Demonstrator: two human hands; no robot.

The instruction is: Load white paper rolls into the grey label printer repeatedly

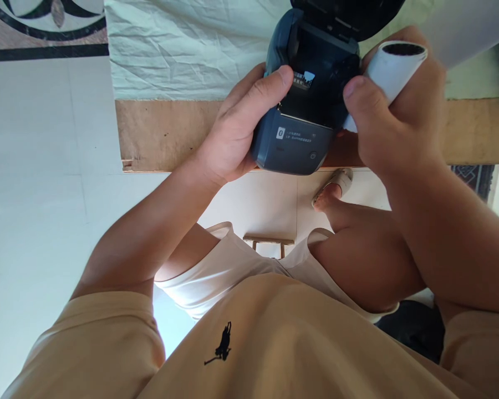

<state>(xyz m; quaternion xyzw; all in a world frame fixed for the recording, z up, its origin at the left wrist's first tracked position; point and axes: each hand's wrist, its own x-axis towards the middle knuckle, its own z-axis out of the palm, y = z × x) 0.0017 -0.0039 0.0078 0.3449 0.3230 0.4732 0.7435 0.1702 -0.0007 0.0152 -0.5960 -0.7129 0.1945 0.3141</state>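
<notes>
The left hand clasped the dark blue printer from its nine-o'clock side, thumb over the open bay — apparently to steady it at the table edge. At three o'clock the right hand gripped a white paper roll, angled toward the bay — seemingly for loading.

A wooden worktop carries a creased pale cloth along its far side — below it lie pale floor tiles, a small wooden stool and a light slipper.
</notes>
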